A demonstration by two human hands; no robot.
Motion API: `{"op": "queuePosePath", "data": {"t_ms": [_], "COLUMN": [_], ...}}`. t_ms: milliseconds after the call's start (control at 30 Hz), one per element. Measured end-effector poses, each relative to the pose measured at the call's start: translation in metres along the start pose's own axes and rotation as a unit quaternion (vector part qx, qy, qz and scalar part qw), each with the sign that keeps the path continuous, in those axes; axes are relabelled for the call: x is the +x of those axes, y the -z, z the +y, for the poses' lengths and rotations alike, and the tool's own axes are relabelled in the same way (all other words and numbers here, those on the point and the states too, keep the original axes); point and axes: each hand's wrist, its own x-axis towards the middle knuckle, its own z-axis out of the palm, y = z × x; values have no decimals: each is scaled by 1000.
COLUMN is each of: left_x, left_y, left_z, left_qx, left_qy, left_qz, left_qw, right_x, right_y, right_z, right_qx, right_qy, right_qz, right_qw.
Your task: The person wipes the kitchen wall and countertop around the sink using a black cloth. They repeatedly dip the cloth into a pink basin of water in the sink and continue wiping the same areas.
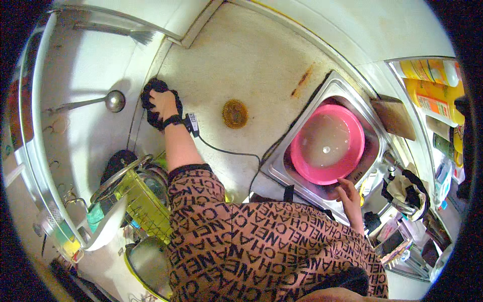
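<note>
My left hand (163, 104) presses a dark, bunched cloth (154, 87) onto the worktop at its left edge, close to the white wall. A black strap and a small device with a cable are on that wrist. My right hand (349, 199) is at the near rim of a pink plastic basin (296, 158), its fingers apart and bent; whether they touch the rim I cannot tell. The basin sits in a stainless steel sink (332, 81) and holds cloudy water. A round brown stain or mat (234, 114) is on the stained worktop (260, 60) between my hands.
A metal ladle (115, 101) and a brush (142, 37) hang on the left wall. Below them stands a yellow-green dish rack (145, 200) with lids. A faucet (390, 162) is right of the sink, near a cloth-draped holder (407, 192). Yellow bottles (434, 94) stand at far right.
</note>
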Motion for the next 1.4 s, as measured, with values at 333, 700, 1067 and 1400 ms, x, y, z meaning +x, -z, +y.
{"op": "queuePosePath", "data": {"t_ms": [333,700,1067,1400], "left_x": [-94,-202,-256,-382], "left_y": [-32,15,-24,6], "left_z": [38,41,-4,57], "left_qx": [-23,-40,12,-470], "left_qy": [-121,-367,-361,-429], "left_qz": [10,66,106,-481], "left_qw": [992,927,926,602], "right_x": [0,-47,-65,-64], "right_y": [-11,12,26,30], "right_z": [3,21,62,72], "right_qx": [7,41,8,31], "right_qy": [-28,62,82,97], "right_qz": [-11,62,92,81], "right_qw": [1000,995,992,991]}}
